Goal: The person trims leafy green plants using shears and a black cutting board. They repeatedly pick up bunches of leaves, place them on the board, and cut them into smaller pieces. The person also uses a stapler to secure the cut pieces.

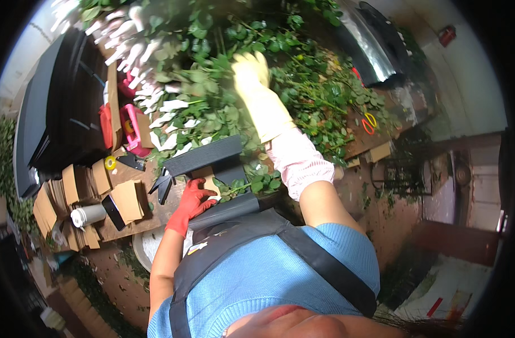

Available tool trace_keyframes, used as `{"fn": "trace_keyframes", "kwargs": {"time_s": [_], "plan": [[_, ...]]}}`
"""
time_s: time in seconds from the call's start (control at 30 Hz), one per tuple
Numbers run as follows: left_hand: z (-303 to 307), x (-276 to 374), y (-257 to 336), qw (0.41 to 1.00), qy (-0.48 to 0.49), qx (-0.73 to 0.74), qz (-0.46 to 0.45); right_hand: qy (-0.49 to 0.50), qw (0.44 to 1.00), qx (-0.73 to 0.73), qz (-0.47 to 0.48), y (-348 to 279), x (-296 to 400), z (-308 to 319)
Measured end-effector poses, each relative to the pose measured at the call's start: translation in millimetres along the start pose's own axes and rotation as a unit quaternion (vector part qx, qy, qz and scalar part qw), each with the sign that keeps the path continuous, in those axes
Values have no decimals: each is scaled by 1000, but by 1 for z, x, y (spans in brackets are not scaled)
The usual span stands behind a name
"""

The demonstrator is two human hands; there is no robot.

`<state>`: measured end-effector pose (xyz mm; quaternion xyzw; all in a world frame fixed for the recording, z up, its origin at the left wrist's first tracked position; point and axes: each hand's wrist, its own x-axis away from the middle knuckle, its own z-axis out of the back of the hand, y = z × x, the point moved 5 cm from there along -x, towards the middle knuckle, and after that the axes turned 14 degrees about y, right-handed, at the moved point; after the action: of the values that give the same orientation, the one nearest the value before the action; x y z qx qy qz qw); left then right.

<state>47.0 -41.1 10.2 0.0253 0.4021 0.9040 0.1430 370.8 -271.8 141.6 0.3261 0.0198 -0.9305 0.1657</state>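
Note:
My left hand (195,203), in a red rubber glove, rests at a dark corrugated cardboard wrap (207,156). Its thumb and fingertips are around the white-covered head (215,198) of a leafy stem (249,186) lying in the wrap; whether they grip it is unclear. A tan cardboard piece (206,175) lies under the fingers. My right hand (251,72), in a long yellow rubber glove, is stretched over the heap of leafy green stems (316,93). It is blurred, with its fingers apart and nothing visible in it. Many white-covered flower heads (168,105) lie to its left.
Stacked dark cardboard sheets (67,101) stand at the left, near a pink tape dispenser (135,131). Folded tan cardboard (128,200), a white cup (88,215) and black triangular pieces (162,186) sit nearer. Scissors (369,122) and a shiny roll (371,46) are at the right.

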Motion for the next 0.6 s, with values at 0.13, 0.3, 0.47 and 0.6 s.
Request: {"fn": "trace_keyframes", "kwargs": {"time_s": [0.13,0.3,0.47,0.6], "plan": [[-4,-9,2,1000,-15,12,-11,21,990,-124,60,2,-1,35],[-4,-6,1,1000,-5,-5,-10,125,986,-106,16,53,-21,118],[3,1,-2,999,-5,-21,-30,-82,965,-164,-187,48,-17,109],[8,-8,13,995,20,-37,-92,162,958,-139,190,18,9,222]]}}
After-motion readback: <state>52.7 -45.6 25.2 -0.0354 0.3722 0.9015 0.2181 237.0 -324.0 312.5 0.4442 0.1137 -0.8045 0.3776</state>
